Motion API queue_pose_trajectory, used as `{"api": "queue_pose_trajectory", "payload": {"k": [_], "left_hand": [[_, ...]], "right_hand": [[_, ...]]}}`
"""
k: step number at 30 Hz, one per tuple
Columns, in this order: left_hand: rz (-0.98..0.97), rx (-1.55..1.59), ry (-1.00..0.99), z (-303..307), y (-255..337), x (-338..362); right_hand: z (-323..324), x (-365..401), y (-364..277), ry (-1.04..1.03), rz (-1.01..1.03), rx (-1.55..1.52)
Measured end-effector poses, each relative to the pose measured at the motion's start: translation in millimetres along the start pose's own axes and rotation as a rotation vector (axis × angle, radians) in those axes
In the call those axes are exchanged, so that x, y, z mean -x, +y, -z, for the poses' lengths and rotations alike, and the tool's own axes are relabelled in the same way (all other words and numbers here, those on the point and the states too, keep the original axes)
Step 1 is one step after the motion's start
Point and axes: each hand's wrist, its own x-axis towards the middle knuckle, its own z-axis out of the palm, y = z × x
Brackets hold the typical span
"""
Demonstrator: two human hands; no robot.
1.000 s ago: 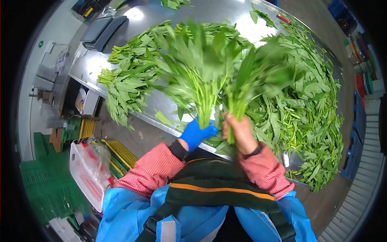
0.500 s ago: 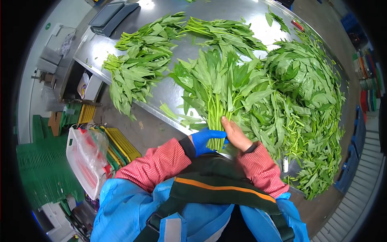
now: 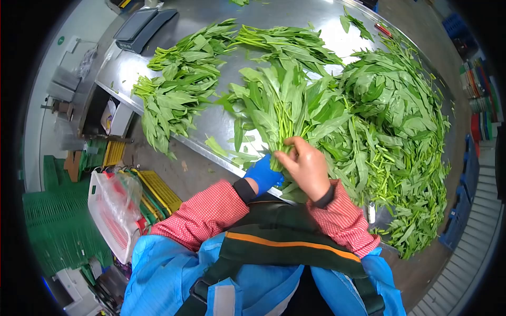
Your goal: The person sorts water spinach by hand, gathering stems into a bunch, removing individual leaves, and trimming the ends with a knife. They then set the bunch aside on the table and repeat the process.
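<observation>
Clasping the bunch (image 3: 282,105) at the table (image 3: 210,130) edge.

Desk (image 3: 211,124) spans the frame, near edge just ahead of the body. L hand (image 3: 263,175) + R hand (image 3: 307,167) side by side at that edge, touching, both around stem end of 1 bunch (image 3: 279,102); its leaves fan away over desk centre. Loose pile (image 3: 406,131) on desk right of bunch, touching it, runs to right end. Laid bundles (image 3: 168,102) left of bunch, 1 more bundle (image 3: 287,45) behind it. Scale (image 3: 142,26) at far-left corner. On floor, below desk to the left: basket (image 3: 113,213), crates (image 3: 58,221) left of it.
</observation>
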Motion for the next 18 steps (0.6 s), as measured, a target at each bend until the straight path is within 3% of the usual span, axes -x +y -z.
{"api": "queue_pose_trajectory", "payload": {"k": [2, 5, 8, 11, 13, 16, 18], "left_hand": [[0.002, -0.239, 0.063, 0.1, 10.9, 7.8], [-0.155, -0.228, 0.112, -8.4, -13.3, -4.1], [-0.032, -0.190, 0.046, -3.5, 5.4, 4.5], [-0.118, 0.022, -0.254, 1.5, 9.3, -8.3], [-0.242, -0.158, -0.238, 1.7, 0.6, -16.4], [-0.313, -0.335, -0.190, 4.1, -9.9, -13.8], [-0.241, -0.428, -0.222, 6.3, -3.4, -6.9]], "right_hand": [[-4.6, -2.1, 4.8, -0.033, -0.022, 0.044], [-11.5, -2.2, 15.2, -0.006, 0.017, 0.015], [-10.2, 2.2, 18.3, 0.013, 0.104, -0.082], [-7.0, 5.6, 15.6, 0.001, 0.251, -0.112], [-9.3, 5.1, 20.8, 0.027, 0.439, -0.069], [-4.2, 13.0, 15.1, -0.172, 0.379, -0.173], [2.6, 15.6, 23.2, -0.342, 0.166, -0.402]]}}
